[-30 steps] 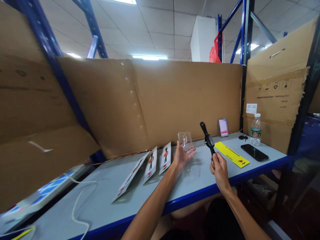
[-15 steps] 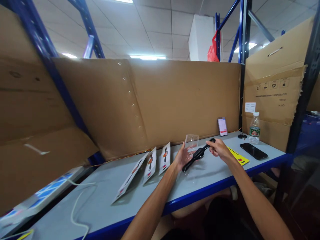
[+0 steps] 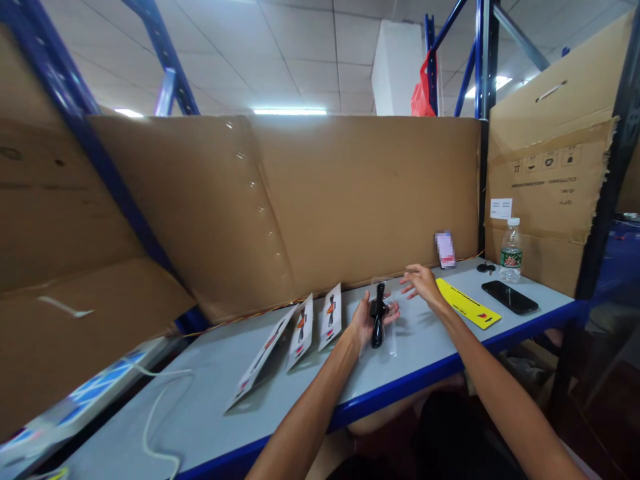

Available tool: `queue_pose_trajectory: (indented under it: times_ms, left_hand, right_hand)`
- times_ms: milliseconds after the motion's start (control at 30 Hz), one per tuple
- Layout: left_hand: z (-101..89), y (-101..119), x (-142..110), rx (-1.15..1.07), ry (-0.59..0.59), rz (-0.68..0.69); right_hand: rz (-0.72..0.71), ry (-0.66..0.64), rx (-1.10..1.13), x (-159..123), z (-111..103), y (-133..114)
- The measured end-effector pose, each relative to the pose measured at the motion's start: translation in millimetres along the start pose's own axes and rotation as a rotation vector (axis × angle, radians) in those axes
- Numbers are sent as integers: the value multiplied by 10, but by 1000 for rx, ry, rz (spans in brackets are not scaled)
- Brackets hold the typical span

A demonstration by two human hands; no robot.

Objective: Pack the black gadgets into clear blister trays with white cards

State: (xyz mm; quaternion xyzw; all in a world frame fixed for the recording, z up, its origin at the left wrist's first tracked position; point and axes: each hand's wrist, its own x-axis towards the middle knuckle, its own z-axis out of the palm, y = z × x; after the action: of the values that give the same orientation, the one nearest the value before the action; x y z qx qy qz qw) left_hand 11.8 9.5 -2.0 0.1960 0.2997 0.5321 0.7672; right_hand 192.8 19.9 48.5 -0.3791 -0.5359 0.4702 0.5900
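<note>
My left hand [image 3: 364, 321] holds a clear plastic blister shell [image 3: 392, 345] above the table, its fingers showing behind the plastic. A black tool with a long handle and a wider middle [image 3: 379, 319] lies upright in the shell; its exact kind cannot be made out. My right hand [image 3: 421, 283] is off the tool, fingers spread, with nothing in it. Close to the right wrist lies a yellow printed card [image 3: 468, 304], flat on the table. Left of my left hand stand three packaged cards with tool pictures [image 3: 331, 316], leaning in a row.
The grey table [image 3: 200, 393] has a blue front edge. At its right are a black phone [image 3: 509, 297], a water bottle [image 3: 511, 252] and small dark keys [image 3: 485, 267]. A lit phone [image 3: 445, 249] leans against the cardboard wall [image 3: 360, 193]. A white cable [image 3: 147, 427] lies at left.
The black tool has gone from my right hand into the clear shell on my left hand. My right hand has let go and opened, and more of the yellow card shows.
</note>
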Motion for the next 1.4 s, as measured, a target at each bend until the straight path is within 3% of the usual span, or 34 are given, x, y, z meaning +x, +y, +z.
queue_pose_trajectory:
  times_ms: [233, 333, 400, 533, 667, 767, 900, 967, 1133, 1267, 1400]
  left_hand:
    - [-109, 206, 52, -261, 171, 202]
    - [-111, 242, 40, -328, 185, 281]
    - [-94, 240, 16, -347, 183, 323]
    - [-56, 226, -39, -345, 169, 374]
    - [-45, 229, -52, -342, 165, 392]
    - [-55, 221, -38, -347, 162, 384]
    - [-81, 197, -15, -347, 157, 363]
    - [-97, 192, -3, -340, 159, 355]
    - [-138, 216, 33, -317, 179, 336]
    - [-164, 232, 56, -307, 193, 315]
    - [-181, 223, 73, -298, 188, 310]
  right_hand:
    - [107, 280, -757, -548, -1204, -137]
    - [218, 179, -1398, -770, -1412, -60]
    - [242, 141, -1558, -821, -1432, 0]
    - [202, 225, -1444, -759, -1489, 66]
    - [70, 281, -1022, -798, -1607, 144]
    - [-165, 440, -754, -1072, -1505, 202]
    - [-596, 558, -650, -1691, -1115, 195]
    - [-743, 474, -679, -2002, -935, 172]
    - [-1008, 19, -827, -2456, -757, 237]
    - [-1073, -127, -902, -2522, -771, 341]
    - [-1081, -191, -949, -2564, -807, 271]
